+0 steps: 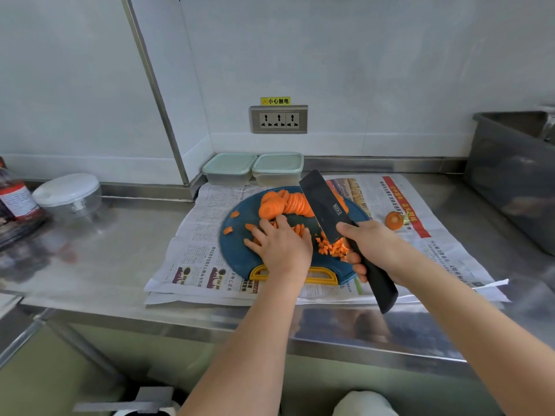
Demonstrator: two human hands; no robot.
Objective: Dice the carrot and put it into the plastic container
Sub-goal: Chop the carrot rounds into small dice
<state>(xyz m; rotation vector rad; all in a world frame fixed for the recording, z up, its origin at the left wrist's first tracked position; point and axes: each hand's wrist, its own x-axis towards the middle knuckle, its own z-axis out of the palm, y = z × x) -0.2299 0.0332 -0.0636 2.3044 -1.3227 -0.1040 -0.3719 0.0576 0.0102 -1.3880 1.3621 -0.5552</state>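
The step in hand is the dicing itself. The left hand [282,244] lies on the blue cutting board [237,253] with its fingers bent over a small bundle of carrot strips [298,229], holding them down. The right hand [372,247] is wrapped around the handle of the black cleaver [324,208]. Its blade stands tilted above the board, just at 3 o'clock from the left hand.

At 4 o'clock on the board lies a little heap of carrot dice [333,249]. At 12 o'clock a long row of carrot slices [285,204] waits uncut, so I judge that much of the cutting is not yet done. Two plastic containers [229,169], with lids on, stand beyond the board at 12 o'clock, against the wall.

The next move calls for a straight chop across the strips, with the left fingertips kept back from the blade. A lid must come off before any dice go in.
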